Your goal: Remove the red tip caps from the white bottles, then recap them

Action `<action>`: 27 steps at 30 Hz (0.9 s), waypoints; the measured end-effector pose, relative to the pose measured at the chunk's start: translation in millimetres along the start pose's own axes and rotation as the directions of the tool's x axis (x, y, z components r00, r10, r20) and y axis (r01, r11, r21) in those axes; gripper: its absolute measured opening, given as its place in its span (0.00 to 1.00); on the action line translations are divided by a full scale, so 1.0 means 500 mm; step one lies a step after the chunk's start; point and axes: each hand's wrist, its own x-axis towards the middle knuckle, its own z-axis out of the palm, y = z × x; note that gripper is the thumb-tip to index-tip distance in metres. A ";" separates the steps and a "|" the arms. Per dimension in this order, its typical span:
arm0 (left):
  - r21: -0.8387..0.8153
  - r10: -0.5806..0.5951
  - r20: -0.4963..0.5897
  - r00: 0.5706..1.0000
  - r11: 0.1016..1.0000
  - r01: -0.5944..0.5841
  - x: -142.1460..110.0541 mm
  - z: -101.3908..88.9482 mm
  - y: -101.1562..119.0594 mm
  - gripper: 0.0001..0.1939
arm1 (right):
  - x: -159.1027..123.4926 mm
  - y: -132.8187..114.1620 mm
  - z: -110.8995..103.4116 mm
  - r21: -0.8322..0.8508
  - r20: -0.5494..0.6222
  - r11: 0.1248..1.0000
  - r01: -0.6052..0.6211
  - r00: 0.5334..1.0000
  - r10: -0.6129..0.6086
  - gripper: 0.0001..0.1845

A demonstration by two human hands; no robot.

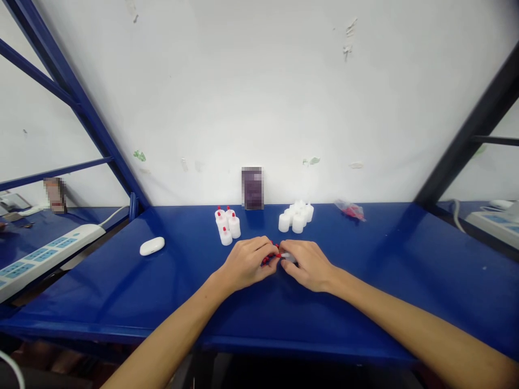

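My left hand (252, 262) is closed in a pinch on a small red cap at the middle of the blue table. Close against it, my right hand (307, 263) grips a white nozzle piece (287, 256), whose tip meets the red cap (278, 255). More small red caps (265, 260) lie partly hidden behind my left fingers. Beyond my left hand stands a group of white bottles with red tips (226, 236). Past my right hand is a cluster of white bottles (298, 222) on which no red tips show.
A plastic bag with red pieces (352, 210) lies at the back right. On the left rests a white oval case (152, 246). A blurred dark rectangular object (252, 188) leans against the wall. A power strip (52, 258) lies beyond the left frame post.
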 end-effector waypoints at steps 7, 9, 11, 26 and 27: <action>0.047 0.049 -0.007 0.999 0.998 -0.049 0.004 -0.007 0.006 0.05 | -0.002 0.004 0.001 -0.004 -0.016 1.000 0.001 1.000 -0.001 0.12; 0.072 0.041 -0.003 0.999 0.997 -0.041 0.005 -0.008 0.007 0.05 | -0.002 0.004 0.000 -0.019 -0.019 1.000 -0.009 1.000 0.009 0.13; 0.089 0.046 0.004 0.999 0.995 -0.047 0.005 -0.008 0.007 0.05 | -0.002 0.004 0.000 -0.028 -0.014 1.000 -0.005 1.000 0.005 0.13; 0.234 0.102 0.069 0.992 0.965 -0.115 0.004 0.001 0.008 0.05 | 0.003 -0.011 0.004 -0.154 -0.013 0.986 -0.070 0.998 0.069 0.16; 0.240 0.106 0.088 0.990 0.963 -0.125 0.004 0.003 0.007 0.05 | 0.003 -0.012 0.005 -0.156 -0.010 0.985 -0.075 0.997 0.074 0.16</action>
